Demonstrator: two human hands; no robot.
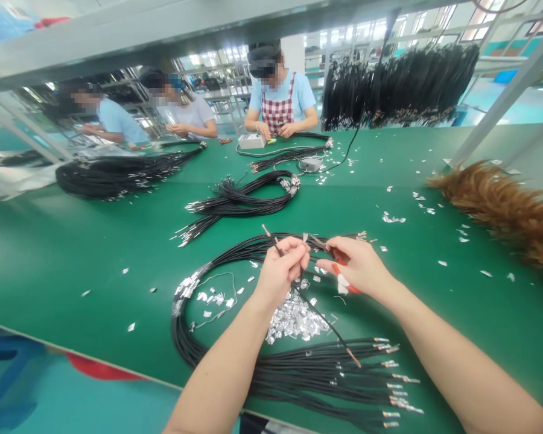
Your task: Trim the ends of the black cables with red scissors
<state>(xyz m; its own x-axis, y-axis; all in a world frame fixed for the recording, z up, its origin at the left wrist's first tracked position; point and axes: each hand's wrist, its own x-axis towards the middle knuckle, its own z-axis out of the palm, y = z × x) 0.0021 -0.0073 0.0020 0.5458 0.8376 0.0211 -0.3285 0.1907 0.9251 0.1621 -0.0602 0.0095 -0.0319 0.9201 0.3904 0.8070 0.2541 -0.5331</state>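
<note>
Left hand [286, 265] pinched a cable [319, 313] at frame centre; right hand [359, 262] held cutters [353, 289], fingers loosely curled round them. Scraps [294, 319] heaped below suggested much was done; the silver-tipped bundle [326, 369], lower right, seemingly remained.

- Cables [294, 372]: smooth, matt, plastic-looking sheaths;
- foil-like scraps [296, 316]: shiny, crinkled;
- tabletop [117, 241]: smooth, faintly glossy;
- tool handle [352, 289]: plastic-looking;
- apron [277, 114]: checked cloth
</note>
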